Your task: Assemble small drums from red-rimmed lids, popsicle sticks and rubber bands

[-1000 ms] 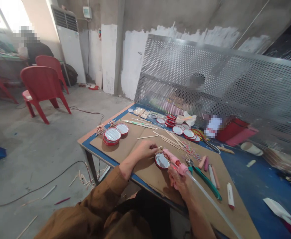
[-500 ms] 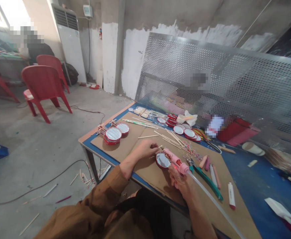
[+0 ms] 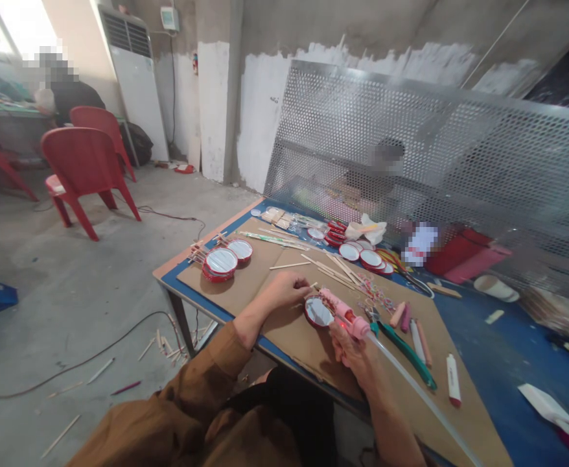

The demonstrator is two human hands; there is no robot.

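Note:
My right hand (image 3: 350, 347) is wrapped round a pink glue gun (image 3: 337, 305), with a long clear glue stick (image 3: 420, 399) trailing from its back. The gun's nozzle end is over the far rim of a small round red-rimmed disc (image 3: 319, 312) with a pale, shiny face, lying on the cardboard. Close to the disc's far left edge, my left hand (image 3: 290, 289) has its fingers pinched together. A short, pale wooden stick (image 3: 314, 285) shows at these fingertips. The nozzle tip and the exact contact with the disc are hard to make out.
Cardboard (image 3: 260, 298) covers part of the blue table (image 3: 488, 350). Round pieces with stick frames (image 3: 220, 261) stand at left. Loose wooden sticks (image 3: 333, 269), green-handled pliers (image 3: 406, 353), crayon-like sticks (image 3: 418, 340) and a white tube (image 3: 453, 379) lie around. A perforated metal panel (image 3: 323, 123) rises behind.
Both hands, the glue gun and the disc stay almost in place. The view shifts very slightly, and the person behind the panel moves their head a little.

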